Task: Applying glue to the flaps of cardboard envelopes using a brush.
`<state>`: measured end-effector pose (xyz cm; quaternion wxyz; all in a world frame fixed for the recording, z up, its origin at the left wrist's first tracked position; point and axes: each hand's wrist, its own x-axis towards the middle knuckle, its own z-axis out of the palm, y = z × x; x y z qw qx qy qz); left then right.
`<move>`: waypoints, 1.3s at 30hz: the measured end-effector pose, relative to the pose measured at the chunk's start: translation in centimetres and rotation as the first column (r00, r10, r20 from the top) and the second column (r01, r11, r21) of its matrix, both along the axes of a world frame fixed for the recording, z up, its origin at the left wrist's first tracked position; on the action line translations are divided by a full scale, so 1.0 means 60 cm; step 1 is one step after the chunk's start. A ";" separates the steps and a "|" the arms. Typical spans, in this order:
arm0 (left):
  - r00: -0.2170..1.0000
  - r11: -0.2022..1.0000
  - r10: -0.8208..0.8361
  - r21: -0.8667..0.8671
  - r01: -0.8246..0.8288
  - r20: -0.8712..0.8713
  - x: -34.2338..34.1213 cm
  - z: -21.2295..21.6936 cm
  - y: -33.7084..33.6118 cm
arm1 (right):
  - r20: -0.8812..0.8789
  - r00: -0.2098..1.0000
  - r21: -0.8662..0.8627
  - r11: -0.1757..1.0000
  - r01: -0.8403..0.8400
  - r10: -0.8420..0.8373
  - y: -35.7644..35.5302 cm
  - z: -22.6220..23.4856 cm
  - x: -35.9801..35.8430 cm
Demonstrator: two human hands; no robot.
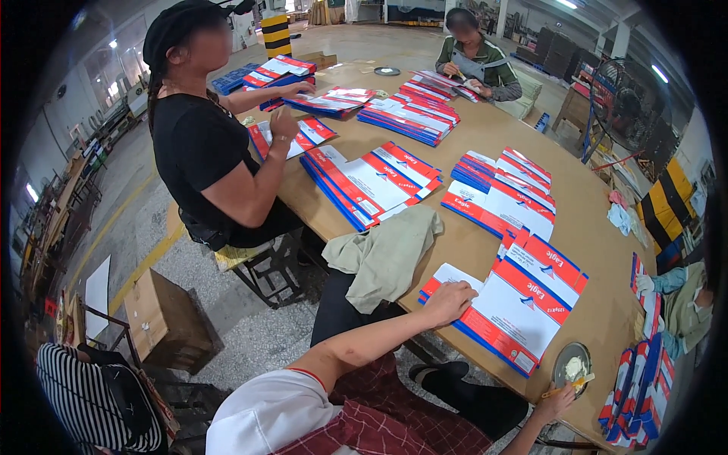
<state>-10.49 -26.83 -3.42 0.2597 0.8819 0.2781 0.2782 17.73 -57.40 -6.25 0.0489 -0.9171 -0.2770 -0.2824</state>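
In front of me lies a stack of flat printed carton blanks (523, 303), red, white and blue. My left hand (450, 305) rests on its left flap, the fingers stretched over the card. At the near right edge of the table my right hand (556, 402) is closed round the yellow handle of a small brush (578, 381). The brush's end is at a round dark dish (562, 371) holding white paste. Its bristles cannot be made out.
More carton stacks lie farther off on the brown table (455, 159). A beige cloth (387, 254) hangs over the near edge. Co-workers sit at the left (216, 136), the far side (481, 64) and the right (686, 303). Folded cartons (637, 387) stand at right.
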 end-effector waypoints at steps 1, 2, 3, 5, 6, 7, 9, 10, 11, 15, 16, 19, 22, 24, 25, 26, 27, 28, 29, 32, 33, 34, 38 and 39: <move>1.000 1.000 -0.002 -0.003 0.002 -0.001 0.002 0.000 -0.003 | 0.017 0.999 0.012 1.000 -0.029 0.029 -0.006 -0.003 0.008; 1.000 1.000 -0.022 -0.004 0.022 0.018 0.007 -0.002 -0.004 | 0.035 0.998 0.025 0.999 -0.048 0.047 -0.012 -0.004 0.011; 0.998 0.999 -0.050 -0.008 0.050 0.038 0.016 -0.004 -0.008 | 0.036 0.999 0.021 0.999 -0.028 0.027 -0.018 -0.004 0.015; 0.989 0.994 -0.105 0.038 0.102 0.105 0.034 -0.014 -0.007 | 0.237 0.966 0.076 0.990 -0.121 0.100 -0.044 -0.002 0.027; 0.985 0.997 -0.070 0.042 0.064 0.160 0.045 -0.012 -0.013 | 0.309 0.947 -0.004 0.996 -0.092 0.089 -0.064 -0.025 0.064; 0.986 0.996 -0.071 0.064 0.062 0.149 0.030 -0.048 0.014 | 0.033 0.999 0.000 1.000 -0.003 0.003 0.000 0.020 0.042; 0.996 0.993 -0.071 0.103 0.065 0.058 0.020 -0.043 0.029 | -0.159 0.986 0.116 0.993 -0.025 0.043 0.034 0.060 0.038; 0.993 0.990 -0.065 0.134 0.052 0.097 0.004 -0.053 0.043 | -0.094 0.996 -0.082 0.996 -0.018 0.010 0.068 0.076 0.033; 0.987 0.993 -0.084 0.096 0.072 0.133 0.002 -0.026 0.038 | 0.032 0.998 -0.032 0.998 -0.059 0.060 0.053 0.034 0.070; 0.998 0.999 -0.048 -0.010 0.049 0.042 0.005 -0.004 0.031 | 0.090 0.982 0.109 0.978 -0.176 0.166 0.056 0.061 0.024; 0.997 0.996 -0.063 0.061 0.061 0.032 0.013 -0.008 0.030 | 0.091 0.986 0.106 0.984 -0.146 0.137 0.045 0.055 0.016; 0.999 0.998 -0.047 -0.038 0.047 -0.017 0.021 0.003 0.018 | -0.070 0.982 0.185 0.970 -0.159 0.174 0.039 0.044 -0.023; 0.998 0.997 -0.035 -0.076 0.032 -0.045 0.021 0.007 0.011 | -0.174 0.969 0.142 0.979 -0.149 0.173 0.034 0.021 -0.026; 0.998 0.997 -0.031 -0.067 0.028 -0.048 0.018 0.007 0.011 | -0.160 0.968 0.159 0.973 -0.167 0.192 0.039 0.020 -0.021; 0.998 0.998 -0.029 -0.061 0.026 -0.050 0.018 0.006 0.011 | -0.146 0.967 0.172 0.968 -0.183 0.208 0.040 0.020 -0.019; 0.998 0.998 -0.028 -0.059 0.025 -0.048 0.016 0.003 0.013 | -0.143 0.967 0.174 0.967 -0.184 0.210 0.044 0.022 -0.020; 0.999 0.999 -0.044 -0.028 0.043 -0.030 0.013 -0.001 0.017 | -0.142 0.970 0.154 0.972 -0.177 0.199 0.048 0.024 -0.021; 0.998 0.998 -0.061 0.003 0.061 -0.013 0.012 -0.003 0.019 | -0.142 0.972 0.134 0.976 -0.170 0.188 0.052 0.026 -0.021; 0.998 0.998 -0.061 0.004 0.062 -0.012 0.013 -0.003 0.019 | -0.140 0.972 0.134 0.976 -0.169 0.188 0.052 0.028 -0.022; 0.998 0.998 -0.044 0.042 0.046 -0.037 0.014 -0.003 0.019 | -0.134 0.985 0.022 0.994 -0.110 0.112 0.053 0.036 -0.023; 0.998 0.998 -0.049 0.041 0.050 -0.033 0.015 -0.003 0.020 | -0.089 0.991 -0.049 0.994 -0.100 0.096 0.052 0.038 -0.023; 0.998 0.998 -0.054 0.041 0.055 -0.030 0.015 -0.003 0.020 | -0.043 0.996 -0.119 0.989 -0.088 0.083 0.051 0.040 -0.023; 0.998 0.999 -0.049 0.004 0.049 -0.034 0.014 0.001 0.020 | 0.027 1.000 -0.222 0.975 0.003 0.003 0.056 0.049 -0.022; 0.998 0.998 -0.059 0.032 0.060 -0.026 0.015 0.002 0.020 | 0.049 0.999 -0.281 0.960 0.015 -0.001 0.056 0.051 -0.018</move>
